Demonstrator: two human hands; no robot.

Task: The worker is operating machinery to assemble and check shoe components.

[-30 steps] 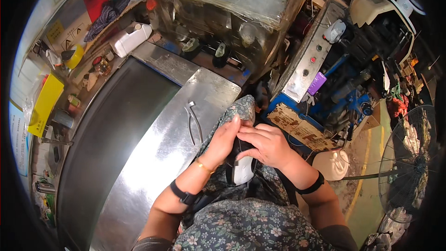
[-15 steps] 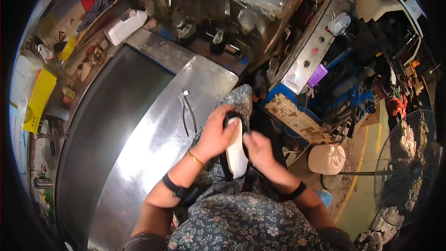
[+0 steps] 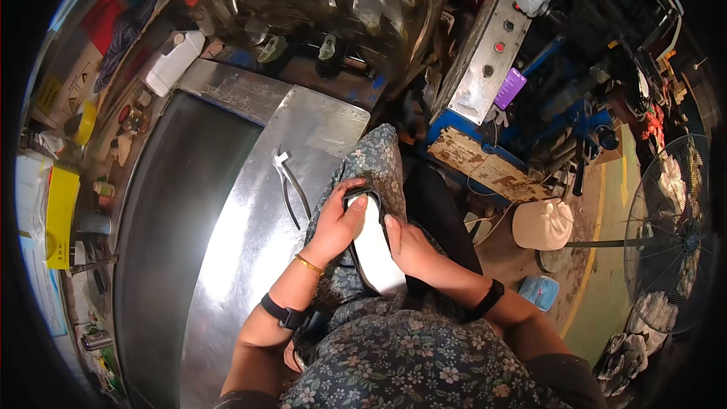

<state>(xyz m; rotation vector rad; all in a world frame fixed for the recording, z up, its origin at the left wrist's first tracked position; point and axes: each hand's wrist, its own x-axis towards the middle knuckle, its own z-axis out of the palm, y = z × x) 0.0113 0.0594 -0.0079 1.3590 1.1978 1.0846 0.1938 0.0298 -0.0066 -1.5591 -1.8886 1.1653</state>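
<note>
A shoe (image 3: pixel 374 251) with a pale, bare bottom facing up and a black upper around its edge lies across my lap, on the floral apron (image 3: pixel 394 356). My left hand (image 3: pixel 338 221) is wrapped round its far end, thumb pressed on the pale bottom. My right hand (image 3: pixel 410 247) grips the shoe's right edge, thumb up against the rim and the other fingers partly hidden. Left of my hands, a pair of metal lasting pliers (image 3: pixel 287 186) rests on the shiny metal table (image 3: pixel 235 257).
A dark conveyor belt (image 3: pixel 174 220) runs along the table's left side. At the right stand a machine with a button panel (image 3: pixel 485 53), a cream plastic jug (image 3: pixel 542 224) and a black floor fan (image 3: pixel 670 235). A white jug (image 3: pixel 174 62) sits at the far left.
My right hand, blurred and closed by the shoe's far right edge before, now lies lower along that side with its thumb up. The left hand keeps its hold. The whole view has shifted slightly.
</note>
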